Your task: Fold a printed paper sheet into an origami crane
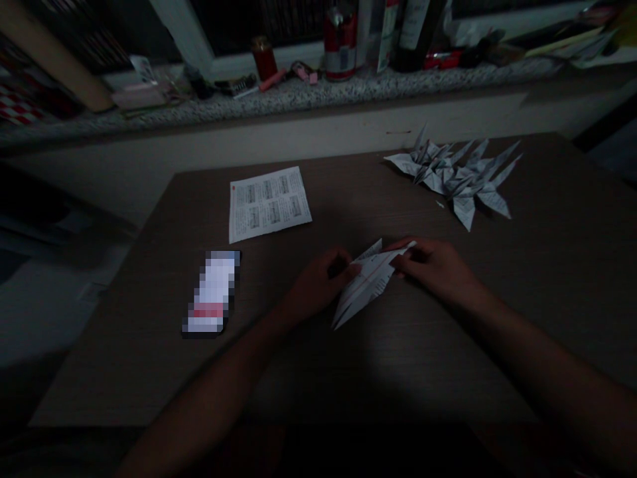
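Note:
A half-folded piece of printed paper [365, 282] with a red line lies on the dark wooden table [448, 358] between my hands. My left hand [318, 285] pinches its left edge with curled fingers. My right hand [435, 269] presses and grips its upper right flap. The paper's long pointed end reaches toward me, past my left hand.
A pile of several folded paper cranes [458, 176] sits at the table's far right. A flat printed calendar sheet [269, 202] lies at the far left, and a blurred white card [213, 292] nearer. Behind runs a speckled ledge [298, 96] with cans, bottles and small items.

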A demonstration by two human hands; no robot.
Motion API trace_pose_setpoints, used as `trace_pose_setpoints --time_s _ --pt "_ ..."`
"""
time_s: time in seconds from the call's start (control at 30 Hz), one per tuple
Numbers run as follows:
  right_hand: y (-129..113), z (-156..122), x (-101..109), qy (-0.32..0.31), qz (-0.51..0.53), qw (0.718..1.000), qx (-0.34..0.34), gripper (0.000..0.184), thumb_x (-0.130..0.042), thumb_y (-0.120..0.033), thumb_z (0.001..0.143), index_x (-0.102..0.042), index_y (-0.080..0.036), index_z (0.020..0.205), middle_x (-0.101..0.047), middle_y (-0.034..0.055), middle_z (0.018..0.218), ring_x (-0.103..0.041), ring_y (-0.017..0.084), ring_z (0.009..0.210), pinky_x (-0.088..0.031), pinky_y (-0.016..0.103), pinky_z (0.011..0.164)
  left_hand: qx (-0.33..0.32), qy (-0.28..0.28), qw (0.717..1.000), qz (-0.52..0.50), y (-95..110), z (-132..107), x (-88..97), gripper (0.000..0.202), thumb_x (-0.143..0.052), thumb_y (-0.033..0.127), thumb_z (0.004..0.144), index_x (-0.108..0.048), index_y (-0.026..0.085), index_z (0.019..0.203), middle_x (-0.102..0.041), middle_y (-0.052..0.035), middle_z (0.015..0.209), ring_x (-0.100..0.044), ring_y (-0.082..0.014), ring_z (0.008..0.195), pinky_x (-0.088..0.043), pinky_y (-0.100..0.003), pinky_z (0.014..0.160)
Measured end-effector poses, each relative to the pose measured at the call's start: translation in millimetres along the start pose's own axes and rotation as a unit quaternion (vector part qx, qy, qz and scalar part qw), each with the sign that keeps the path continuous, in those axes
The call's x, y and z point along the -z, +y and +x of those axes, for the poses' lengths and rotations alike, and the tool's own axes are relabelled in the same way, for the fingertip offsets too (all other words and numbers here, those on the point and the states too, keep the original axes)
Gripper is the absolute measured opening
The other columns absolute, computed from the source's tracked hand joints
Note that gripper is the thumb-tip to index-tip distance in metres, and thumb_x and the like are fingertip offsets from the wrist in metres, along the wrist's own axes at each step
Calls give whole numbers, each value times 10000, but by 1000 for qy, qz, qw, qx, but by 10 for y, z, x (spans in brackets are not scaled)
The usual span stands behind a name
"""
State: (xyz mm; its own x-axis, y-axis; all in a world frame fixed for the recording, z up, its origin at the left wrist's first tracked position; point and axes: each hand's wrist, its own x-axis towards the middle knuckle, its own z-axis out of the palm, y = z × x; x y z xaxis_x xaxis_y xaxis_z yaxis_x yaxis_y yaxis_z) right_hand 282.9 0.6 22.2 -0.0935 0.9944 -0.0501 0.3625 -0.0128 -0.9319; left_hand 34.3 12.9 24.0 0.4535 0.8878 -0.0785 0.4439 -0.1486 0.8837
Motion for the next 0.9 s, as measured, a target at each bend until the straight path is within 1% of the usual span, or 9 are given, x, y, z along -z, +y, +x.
trace_pose_setpoints --time_s 0.17,0.3,0.4,0.5,0.57,0.63,0.73,0.83,0.9 --pt "39 4 -39 7 32 999 -22 269 -709 -424 829 -772 -203 970 -729 23 714 -676 189 592 -538 319 600 4 -3 1000 -21 -2 2 -17 312 -595 503 964 -613 195 919 -661 -13 914 -598 -166 814 -464 -284 736" --pt "47 11 -69 13 50 998 -21 256 -714 -407 830 -780 -203 968 -727 24 737 -632 164 586 -519 305 590 -1 -9 1000 -30 -22 8 -29 296 -579 480 971 -601 196 892 -638 -7 887 -584 -166 812 -454 -283 730" --pt "21 9 -87 -7 86 996 -21 261 -703 -416 838 -786 -207 970 -751 40 815 -652 175 658 -546 318 642 2 -4 999 -35 -18 5 -27 274 -575 459 974 -591 197 894 -627 -5 881 -584 -168 828 -456 -286 744" --pt "-1 5 -98 -13 113 993 -29 259 -693 -433 850 -780 -211 950 -754 44 863 -669 189 727 -560 322 667 25 6 997 -66 -19 4 -28 262 -621 453 950 -575 199 903 -633 -6 885 -604 -171 837 -472 -292 755" --pt "3 3 -103 -3 115 993 -34 252 -698 -430 851 -766 -215 964 -728 26 798 -656 183 691 -553 316 648 39 16 993 -110 -32 9 -35 252 -679 423 917 -564 201 950 -659 -18 943 -640 -179 882 -494 -297 776" --pt "20 5 -108 12 114 993 -34 238 -709 -429 852 -744 -220 962 -694 5 737 -636 170 645 -547 310 634 44 23 987 -152 -48 17 -43 279 -725 369 885 -564 203 1041 -688 -44 1042 -674 -198 969 -518 -310 812" --pt "52 12 -117 22 119 992 -23 235 -710 -453 866 -722 -222 906 -708 16 798 -646 171 686 -549 304 645 36 15 986 -160 -55 25 -44 325 -734 326 887 -589 201 1149 -719 -72 1114 -699 -217 1027 -542 -342 865" --pt "68 22 -126 35 118 992 -17 238 -722 -463 862 -723 -228 902 -731 28 876 -673 191 770 -565 327 712 18 -2 991 -134 -36 22 -32 267 -717 317 912 -638 193 1134 -742 -67 1082 -715 -212 996 -551 -358 898" --pt "71 25 -131 50 111 993 -11 225 -740 -447 852 -727 -235 925 -747 34 931 -696 218 881 -568 370 837 9 -3 992 -125 -23 18 -28 247 -712 308 918 -652 189 1126 -747 -63 1076 -718 -207 992 -555 -351 903"
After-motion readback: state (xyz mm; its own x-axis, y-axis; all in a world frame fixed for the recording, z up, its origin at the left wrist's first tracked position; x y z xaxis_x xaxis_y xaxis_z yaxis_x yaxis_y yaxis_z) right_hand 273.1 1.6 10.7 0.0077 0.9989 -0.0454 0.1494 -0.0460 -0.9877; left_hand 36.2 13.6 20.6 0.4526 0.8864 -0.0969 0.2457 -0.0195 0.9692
